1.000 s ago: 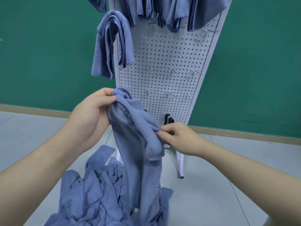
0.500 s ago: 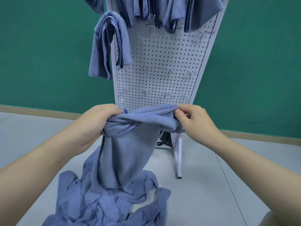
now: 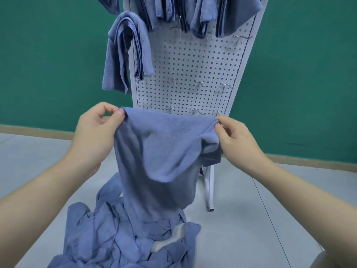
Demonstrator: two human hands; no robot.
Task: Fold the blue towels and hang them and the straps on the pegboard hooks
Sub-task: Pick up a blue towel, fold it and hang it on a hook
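Two bare hands hold one blue towel [image 3: 158, 151] up in front of a white pegboard stand [image 3: 193, 64], with a green wall [image 3: 48, 55] behind and a grey floor [image 3: 260, 209] below. On the floor, near the person, lies a loose pile of blue towels [image 3: 116, 238], crumpled and overlapping (how many cannot be counted). The held towel hangs from its top edge, stretched level between the hands, and its lower end reaches down to the pile; a flap on the right side is folded forward over the front. Higher up, a folded towel [image 3: 125, 55] is draped over a hook at the board's left edge, and more folded towels [image 3: 193, 14] hang in a row along the top. Several bare metal hooks [image 3: 225, 87] stand out from the middle and lower rows of the board. The left hand [image 3: 96, 136] pinches the towel's top left corner between thumb and curled fingers. The right hand [image 3: 235, 140] pinches the top right corner in the same way, thumb on the near side of the cloth.
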